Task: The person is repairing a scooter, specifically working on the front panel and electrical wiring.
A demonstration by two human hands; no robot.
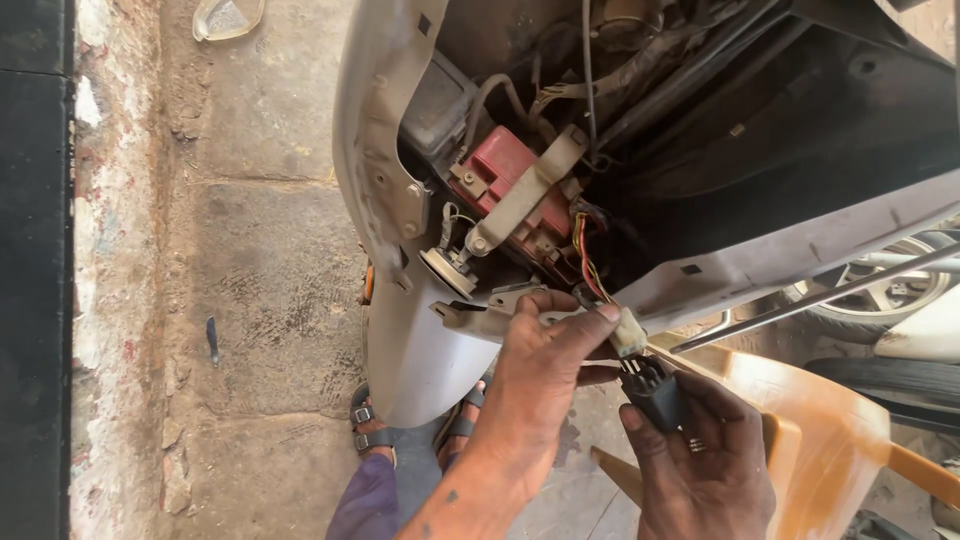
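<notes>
Connector mating step: left hand point(540, 365) pinches pale plug point(629, 333) closed-fingered; right hand point(700, 450), just below, clasps black connector point(655, 390). Next likely needs pin alignment, straight push.

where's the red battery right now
In the head view, the red battery sits upper centre inside the opened grey scooter body, under a pale strap, above the left hand.
</notes>
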